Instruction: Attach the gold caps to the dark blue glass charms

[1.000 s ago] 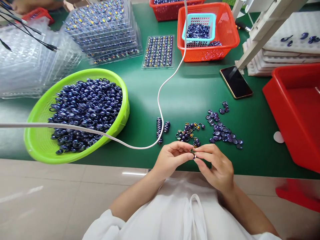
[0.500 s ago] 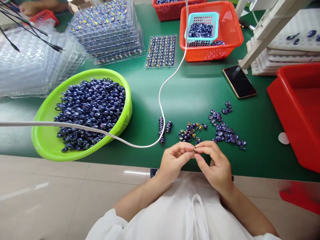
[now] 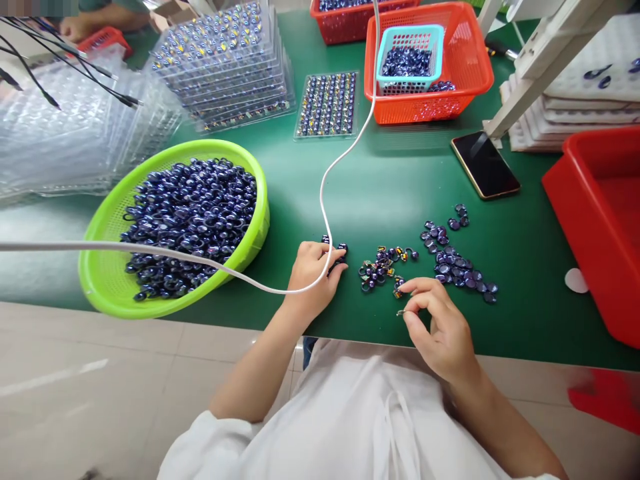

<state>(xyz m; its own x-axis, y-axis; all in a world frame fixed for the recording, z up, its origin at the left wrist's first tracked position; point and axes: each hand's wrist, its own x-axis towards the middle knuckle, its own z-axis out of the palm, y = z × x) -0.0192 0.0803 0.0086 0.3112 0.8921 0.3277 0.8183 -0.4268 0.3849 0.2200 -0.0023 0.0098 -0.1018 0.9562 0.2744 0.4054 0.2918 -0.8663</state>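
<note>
My left hand [image 3: 313, 279] is at the short row of glossy dark-blue pieces [image 3: 343, 248], thumb and fingers closed on one side of it; they partly hide the row. A white cable crosses in front of that hand. My right hand [image 3: 443, 327] pinches a small metallic piece [image 3: 401, 313] between thumb and forefinger, just above the table edge. Its exact kind is too small to tell. Beyond the right hand lie a cluster of dark-blue ring-like parts [image 3: 373, 272] with yellow bits and a spread of flat dark-blue discs [image 3: 457, 269].
A green basket [image 3: 95, 287] heaped with dark-blue looped pieces stands left. The white cable [image 3: 323, 193] runs across the green table. Behind are stacked clear trays [image 3: 225, 73], one filled tray [image 3: 327, 105] and a red basket [image 3: 480, 67]. A phone [image 3: 485, 165] and red bin [image 3: 585, 220] are right.
My hands have parted from their joint pinch. The left has moved left to the row of dark-blue pieces; the right keeps a small piece, slightly to the right. The camera view has shifted slightly.
</note>
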